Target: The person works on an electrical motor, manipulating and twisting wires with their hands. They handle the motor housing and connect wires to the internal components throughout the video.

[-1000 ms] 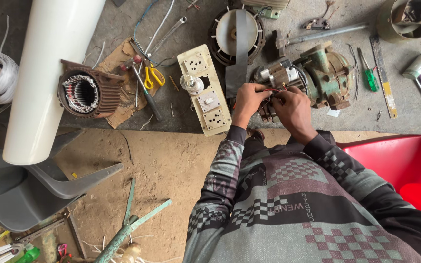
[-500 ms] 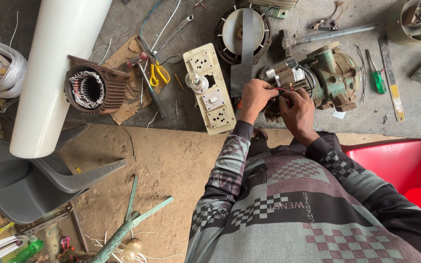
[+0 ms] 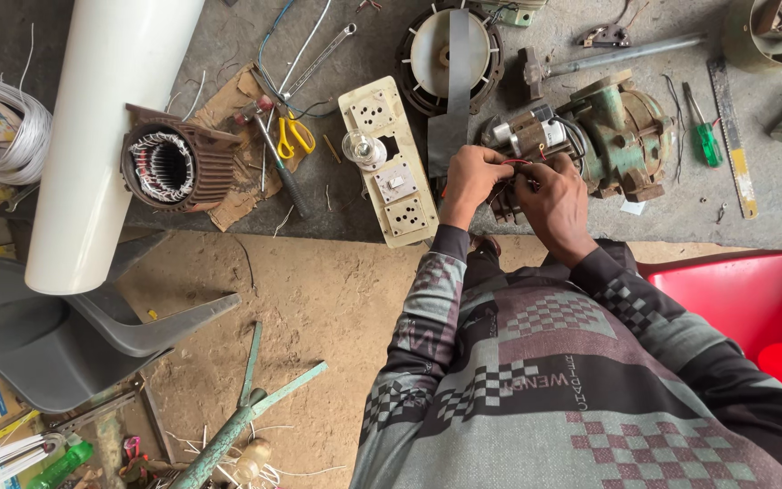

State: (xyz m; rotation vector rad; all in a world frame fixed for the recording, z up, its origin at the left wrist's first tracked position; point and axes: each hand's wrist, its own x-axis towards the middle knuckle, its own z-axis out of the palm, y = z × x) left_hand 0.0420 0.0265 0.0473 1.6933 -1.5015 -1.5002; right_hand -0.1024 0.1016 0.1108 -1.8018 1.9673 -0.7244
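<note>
A green pump motor [image 3: 622, 136] lies on the grey workbench [image 3: 337, 208], with thin red and black wires [image 3: 519, 165] coming from its near end. My left hand [image 3: 471, 178] and my right hand [image 3: 550, 195] meet at those wires, fingers pinched on them just in front of the motor's terminal block [image 3: 529, 133]. Both hands rest close together, thumbs nearly touching. What sits under my palms is hidden.
A cream switchboard with sockets [image 3: 387, 161] lies left of my hands. Further left sit a wound stator [image 3: 172, 168], yellow-handled scissors [image 3: 295, 136], a hammer [image 3: 275, 163] and a white pipe [image 3: 106, 136]. A green screwdriver [image 3: 704, 136], a fan cover [image 3: 450, 56] and a red chair [image 3: 744, 299] are nearby.
The view has shifted slightly rightward across the bench. My hands stay at the motor's wires, with only small finger movements.
</note>
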